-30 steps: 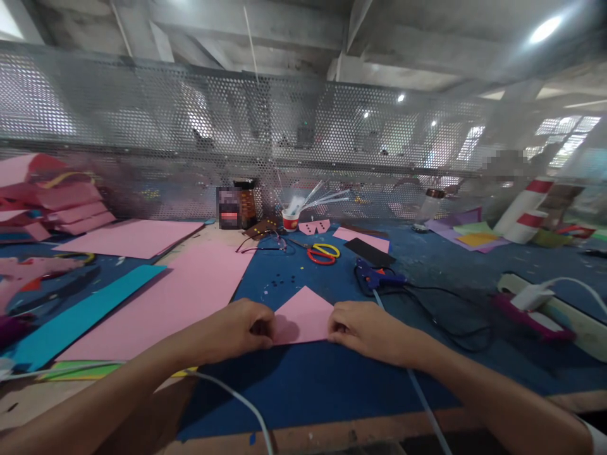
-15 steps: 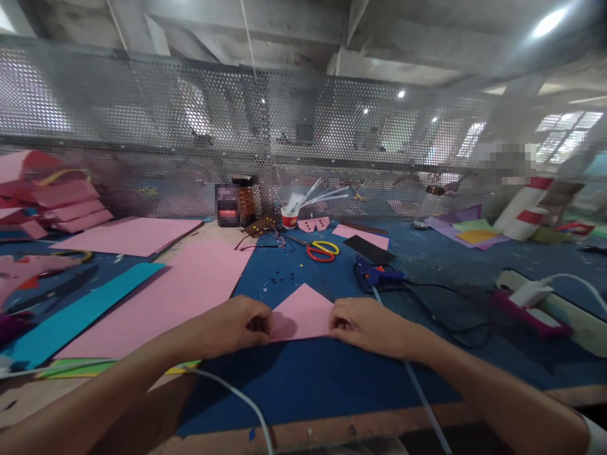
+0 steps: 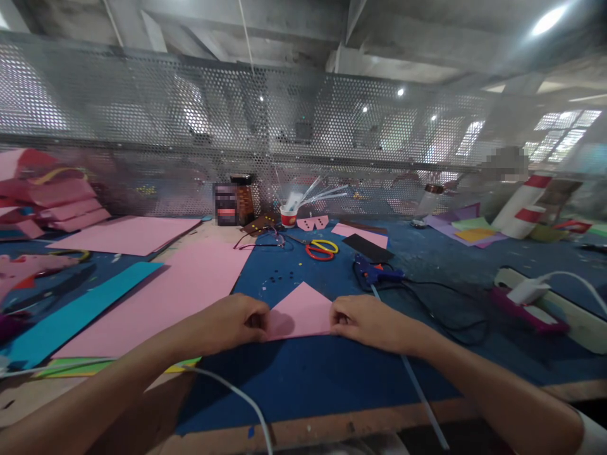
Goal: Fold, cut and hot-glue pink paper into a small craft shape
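Barely anything has shifted since a second ago: everything in view slid up a touch together, so I'd put that down to the head camera, and both hands have kept the same grip. From my end of the feed, the left hand has its fingers curled in narrow, pinching the left corner of a pink triangular piece, and the right hand does the same at the right corner. Can't tell exactly how the tips sit, the knuckles block it. The piece is right between the hands on the blue work surface, peak pointing away from me, long edge toward me. Just past the peak I see some tiny black bits, then red-and-yellow scissors and a pair of glasses. Off to the right there's a blue glue gun, with a long translucent stick running from it beneath the right arm. Over on the left I've got a big pink sheet with a teal strip lying along it.
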A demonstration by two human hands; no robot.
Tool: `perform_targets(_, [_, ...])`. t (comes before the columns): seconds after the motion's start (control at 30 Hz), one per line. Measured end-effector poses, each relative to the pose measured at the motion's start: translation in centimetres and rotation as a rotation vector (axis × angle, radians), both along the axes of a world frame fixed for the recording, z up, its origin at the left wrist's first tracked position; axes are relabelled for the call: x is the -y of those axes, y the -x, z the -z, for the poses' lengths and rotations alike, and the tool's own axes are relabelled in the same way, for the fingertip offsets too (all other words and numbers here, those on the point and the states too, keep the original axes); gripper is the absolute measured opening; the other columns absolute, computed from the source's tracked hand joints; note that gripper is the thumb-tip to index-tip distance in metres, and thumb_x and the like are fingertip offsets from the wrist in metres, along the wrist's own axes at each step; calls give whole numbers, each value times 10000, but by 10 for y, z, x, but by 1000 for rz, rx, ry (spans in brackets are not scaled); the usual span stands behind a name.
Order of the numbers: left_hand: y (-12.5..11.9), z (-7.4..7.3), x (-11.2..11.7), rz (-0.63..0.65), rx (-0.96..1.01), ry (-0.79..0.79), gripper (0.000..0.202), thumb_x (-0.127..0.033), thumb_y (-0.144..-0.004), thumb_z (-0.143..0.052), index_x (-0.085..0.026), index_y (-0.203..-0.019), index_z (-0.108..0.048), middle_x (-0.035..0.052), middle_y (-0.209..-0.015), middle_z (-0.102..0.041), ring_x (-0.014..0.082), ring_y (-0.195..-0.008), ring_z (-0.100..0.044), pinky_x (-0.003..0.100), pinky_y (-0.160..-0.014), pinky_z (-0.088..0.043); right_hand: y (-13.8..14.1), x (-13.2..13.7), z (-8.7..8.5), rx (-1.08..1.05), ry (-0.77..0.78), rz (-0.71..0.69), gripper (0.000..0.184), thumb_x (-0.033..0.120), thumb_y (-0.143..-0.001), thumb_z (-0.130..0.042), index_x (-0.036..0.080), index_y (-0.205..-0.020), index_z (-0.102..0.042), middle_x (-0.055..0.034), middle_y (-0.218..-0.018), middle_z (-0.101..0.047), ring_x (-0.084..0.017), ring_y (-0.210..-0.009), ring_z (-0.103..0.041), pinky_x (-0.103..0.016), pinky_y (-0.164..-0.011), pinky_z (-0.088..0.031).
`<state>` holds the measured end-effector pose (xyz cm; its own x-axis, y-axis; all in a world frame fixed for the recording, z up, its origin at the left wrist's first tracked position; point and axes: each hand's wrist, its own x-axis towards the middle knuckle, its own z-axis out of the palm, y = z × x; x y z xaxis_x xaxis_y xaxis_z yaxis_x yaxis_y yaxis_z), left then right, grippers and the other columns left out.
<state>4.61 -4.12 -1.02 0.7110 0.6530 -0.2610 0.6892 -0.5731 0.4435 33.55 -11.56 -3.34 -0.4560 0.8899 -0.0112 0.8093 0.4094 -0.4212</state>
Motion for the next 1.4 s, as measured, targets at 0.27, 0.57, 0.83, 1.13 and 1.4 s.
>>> perform_targets(0.27, [0,0,-1,-7,7,23,217,-402,-800,-599,-207,-836,-688,5,-805,-702,182,-748,-617,240,-621,-353,-1,-1,-5,4,34,20,74,253,-884,-642,183,-885,-669,-16,-878,-694,-158,-790,-610,-237,-670,-375])
perform_targets(0.57, [11,10,-13,15,-6,32,152,-359,-755,-629,-224,-798,-684,-14,-753,-673,181,-720,-611,243,-592,-351,-6,-2,-9,-10,76,23,57,212,-845,-664,177,-880,-694,-19,-854,-695,-152,-767,-605,-228,-655,-375])
perform_targets(0.83, [17,11,-17,16,-9,52,100,-316,-742,-647,-234,-777,-692,-31,-730,-691,162,-688,-617,230,-566,-365,-11,-2,-9,-9,86,33,70,242,-842,-668,187,-878,-691,-12,-870,-709,-156,-785,-621,-231,-652,-373])
perform_targets(1.13, [19,1,-16,-7,-37,121,93,-287,-719,-640,-224,-745,-703,-30,-683,-682,157,-652,-621,222,-550,-382,-21,-2,-14,27,106,27,84,271,-843,-666,197,-869,-697,5,-845,-711,-146,-755,-609,-227,-621,-344])
perform_targets(1.4, [23,2,-23,-7,-77,102,88,-295,-705,-655,-221,-722,-700,-30,-677,-693,160,-654,-622,229,-558,-381,-30,-3,-16,82,113,1,100,294,-835,-664,204,-854,-703,4,-864,-728,-153,-765,-623,-228,-622,-340])
